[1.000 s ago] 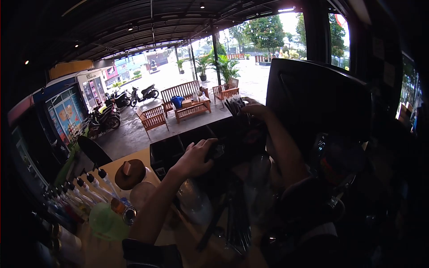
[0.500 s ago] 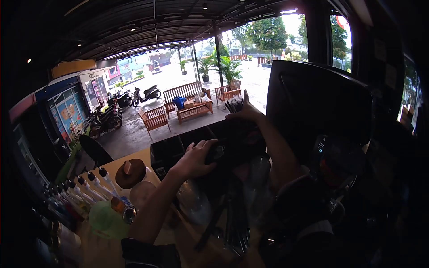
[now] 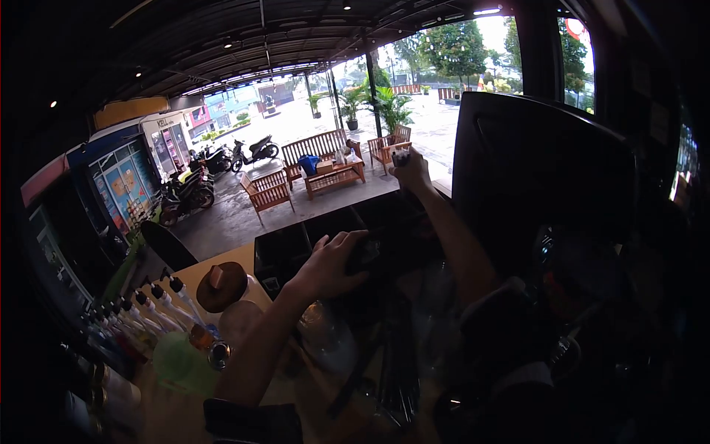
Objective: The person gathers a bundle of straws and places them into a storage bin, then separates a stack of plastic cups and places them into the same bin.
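because the dark bunch sits high in the right hand, beyond the far edge of the black box, a slack grip or sudden tilt could drop it off the counter. that arm stretches well forward, its fingers curled closed around the bunch. the left hand lies lower and palm down over the box, fingers partly spread; whether it grips anything is too dark to tell.
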Demonstrator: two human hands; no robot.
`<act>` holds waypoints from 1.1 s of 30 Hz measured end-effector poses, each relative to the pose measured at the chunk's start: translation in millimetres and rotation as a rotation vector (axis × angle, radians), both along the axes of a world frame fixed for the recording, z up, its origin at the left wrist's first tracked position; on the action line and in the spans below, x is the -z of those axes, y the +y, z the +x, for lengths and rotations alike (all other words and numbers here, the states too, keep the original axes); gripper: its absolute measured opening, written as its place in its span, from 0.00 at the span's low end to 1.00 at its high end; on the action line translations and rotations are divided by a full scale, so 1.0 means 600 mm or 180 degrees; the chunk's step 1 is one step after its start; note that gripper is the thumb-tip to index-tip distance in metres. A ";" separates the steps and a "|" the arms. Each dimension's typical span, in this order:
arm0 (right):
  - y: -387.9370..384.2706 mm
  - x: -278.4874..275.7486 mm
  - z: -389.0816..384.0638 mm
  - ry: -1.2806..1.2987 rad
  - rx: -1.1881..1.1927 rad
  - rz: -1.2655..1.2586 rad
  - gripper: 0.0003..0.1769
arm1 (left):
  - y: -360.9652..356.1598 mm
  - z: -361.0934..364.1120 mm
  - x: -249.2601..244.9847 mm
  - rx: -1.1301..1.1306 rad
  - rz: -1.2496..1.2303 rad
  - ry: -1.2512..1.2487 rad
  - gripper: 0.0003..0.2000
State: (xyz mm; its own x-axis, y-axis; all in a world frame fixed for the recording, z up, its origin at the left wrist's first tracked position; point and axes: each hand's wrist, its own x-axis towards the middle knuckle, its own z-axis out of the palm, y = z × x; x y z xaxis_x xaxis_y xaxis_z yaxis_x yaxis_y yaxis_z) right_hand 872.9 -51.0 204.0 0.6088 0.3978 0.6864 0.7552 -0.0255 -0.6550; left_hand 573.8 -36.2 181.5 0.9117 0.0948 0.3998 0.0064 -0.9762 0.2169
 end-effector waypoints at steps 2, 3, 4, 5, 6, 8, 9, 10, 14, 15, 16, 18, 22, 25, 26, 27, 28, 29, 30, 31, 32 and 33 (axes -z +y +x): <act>-0.006 0.000 -0.012 0.0029 0.0138 -0.0455 0.33 | -0.003 0.000 0.000 -0.0042 0.0007 0.0020 0.35; -0.005 0.000 -0.014 0.0076 0.0153 -0.0528 0.37 | -0.003 -0.001 -0.001 -0.0098 0.0029 0.0038 0.35; -0.005 0.000 -0.017 0.0125 0.0166 -0.0598 0.41 | -0.002 -0.001 -0.001 -0.0102 0.0027 0.0037 0.35; -0.004 -0.002 -0.019 0.0128 0.0166 -0.0596 0.41 | 0.000 0.000 0.000 -0.0077 0.0007 0.0063 0.35; 0.001 0.001 -0.014 0.0170 0.0160 -0.0674 0.48 | 0.001 0.000 0.000 -0.0049 -0.0013 0.0084 0.35; 0.002 0.007 0.000 0.0202 0.0162 -0.0750 0.56 | -0.004 -0.002 -0.003 -0.0111 0.0017 0.0136 0.35; -0.007 0.005 -0.004 0.0326 -0.0113 -0.0665 0.62 | -0.007 -0.002 -0.004 -0.0179 0.0043 0.0189 0.35; -0.017 0.001 -0.009 0.0450 -0.0389 -0.0580 0.70 | -0.011 -0.002 -0.005 -0.0176 0.0043 0.0182 0.35; -0.047 -0.010 -0.024 0.0448 -0.0770 -0.0789 0.82 | -0.023 -0.005 -0.008 -0.0497 0.0274 0.0073 0.36; -0.056 -0.016 -0.034 0.0445 -0.0759 -0.0739 0.83 | -0.026 -0.006 -0.010 -0.0605 0.0434 0.0035 0.35; -0.066 -0.019 -0.046 0.0446 -0.0744 -0.0686 0.84 | -0.029 -0.008 -0.014 -0.0582 0.0438 0.0048 0.35; -0.079 -0.023 -0.052 0.0248 -0.0642 -0.0608 0.84 | -0.034 -0.016 -0.017 -0.0494 0.0619 -0.0257 0.32; -0.111 -0.053 -0.111 -0.0475 -0.0203 -0.0408 0.73 | -0.065 -0.054 -0.037 -0.0078 0.0799 -0.0785 0.27; -0.136 -0.067 -0.175 -0.1345 -0.0025 0.0137 0.48 | -0.101 -0.095 -0.057 0.0145 0.0815 -0.1140 0.24; -0.151 -0.079 -0.205 -0.1509 -0.0147 0.0350 0.43 | -0.112 -0.110 -0.061 0.0215 0.0808 -0.1238 0.22; -0.170 -0.089 -0.245 -0.1682 -0.0346 0.0542 0.39 | -0.123 -0.124 -0.061 0.0230 0.0926 -0.1406 0.20; -0.182 -0.092 -0.280 -0.2001 -0.0276 0.0714 0.34 | -0.136 -0.140 -0.062 0.0244 0.0897 -0.1408 0.20; -0.200 -0.090 -0.313 -0.1922 -0.0383 0.0597 0.31 | -0.149 -0.158 -0.062 0.0242 0.0677 -0.1301 0.19; -0.221 -0.087 -0.355 -0.1840 -0.0494 0.0477 0.28 | -0.158 -0.175 -0.057 0.0237 0.0455 -0.1193 0.17; -0.234 -0.077 -0.387 -0.1968 -0.0506 0.0413 0.24 | -0.163 -0.190 -0.044 0.0240 0.0413 -0.1194 0.17; -0.252 -0.063 -0.419 -0.1963 -0.0507 0.0374 0.24 | -0.167 -0.204 -0.028 0.0300 0.0461 -0.1273 0.16; -0.270 -0.048 -0.453 -0.1976 -0.0559 0.0189 0.22 | -0.172 -0.219 -0.012 0.0358 0.0508 -0.1357 0.15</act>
State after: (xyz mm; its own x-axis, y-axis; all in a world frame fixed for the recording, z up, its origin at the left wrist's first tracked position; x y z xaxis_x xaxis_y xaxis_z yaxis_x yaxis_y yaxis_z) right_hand 600.9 -213.2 232.8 0.0210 0.4058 0.9137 0.9835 0.1558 -0.0917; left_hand 442.4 -139.6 188.8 0.6639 -0.0885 0.7426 -0.1586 -0.9870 0.0242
